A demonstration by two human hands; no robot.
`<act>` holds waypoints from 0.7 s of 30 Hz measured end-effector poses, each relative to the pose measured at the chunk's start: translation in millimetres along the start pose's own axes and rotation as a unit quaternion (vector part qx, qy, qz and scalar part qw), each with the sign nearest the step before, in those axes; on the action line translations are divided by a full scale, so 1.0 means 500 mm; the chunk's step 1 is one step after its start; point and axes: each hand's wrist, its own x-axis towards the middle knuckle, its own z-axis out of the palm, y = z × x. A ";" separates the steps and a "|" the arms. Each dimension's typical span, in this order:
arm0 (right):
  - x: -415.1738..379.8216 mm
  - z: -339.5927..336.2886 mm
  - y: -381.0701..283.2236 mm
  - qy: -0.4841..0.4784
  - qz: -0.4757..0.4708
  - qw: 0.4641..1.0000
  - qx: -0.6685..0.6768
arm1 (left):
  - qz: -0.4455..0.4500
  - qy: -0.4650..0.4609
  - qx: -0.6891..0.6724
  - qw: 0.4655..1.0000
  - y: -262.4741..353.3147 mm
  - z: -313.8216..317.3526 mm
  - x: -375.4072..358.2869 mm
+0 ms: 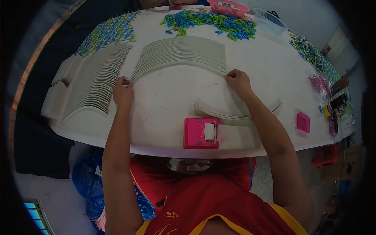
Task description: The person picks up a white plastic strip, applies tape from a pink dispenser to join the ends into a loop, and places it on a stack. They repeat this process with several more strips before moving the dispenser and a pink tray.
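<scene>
My left hand (123, 94) is at the lower left end of the middle stack of pale strips (180, 53), its fingers closed near the strip's tip. At the stack's lower right end, my right hand (239, 83) pinches the tip of the nearest strip. The strips lie side by side in an arc on the white table (164, 105). A second row of pale strips (94, 82) lies left of my left hand. Below my right hand and partly under that forearm are a few loose curved strips (223, 116). A pink tape dispenser (195, 133) stands near the front edge.
Blue and green clips lie in piles (235, 25) at the back, left (107, 33) and right (309, 51). A pink basket (229, 8) and clear blue basket (269, 21) stand behind. A small pink tray (302, 122) is at right. Another person's hands (156, 3) show at the far edge.
</scene>
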 end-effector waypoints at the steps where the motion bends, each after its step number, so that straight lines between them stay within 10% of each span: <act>1: 0.001 0.000 -0.001 0.000 0.004 1.000 -0.003 | 0.003 -0.002 -0.001 1.000 0.003 -0.002 0.001; 21: -0.003 0.003 -0.013 0.034 0.019 0.999 -0.017 | -0.003 0.009 0.011 1.000 -0.019 0.008 0.011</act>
